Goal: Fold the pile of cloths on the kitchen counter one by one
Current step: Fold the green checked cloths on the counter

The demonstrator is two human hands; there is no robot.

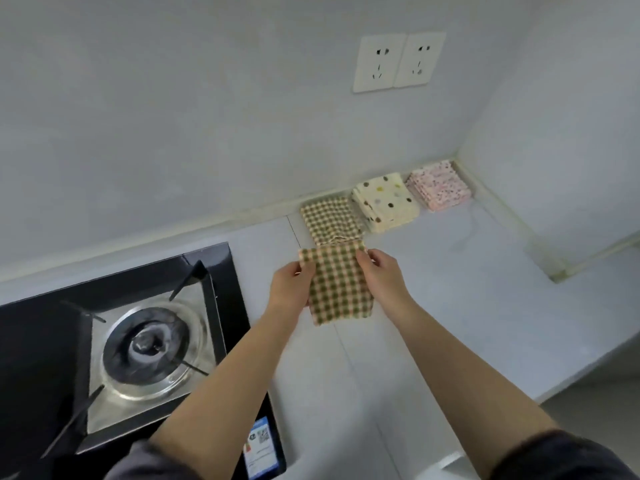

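Both hands hold one checked cloth [337, 285] above the worktop [450, 271]: left hand [292, 284] and right hand [381, 271] pinch its top corners. It seems already folded; next, lay it on the checked stack [327, 218] just beyond

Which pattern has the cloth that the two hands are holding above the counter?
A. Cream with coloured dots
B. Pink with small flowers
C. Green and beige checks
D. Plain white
C. The checked cloth hangs between the left hand and the right hand, each pinching an upper corner; the dotted stack and the pink stack lie by the wall.
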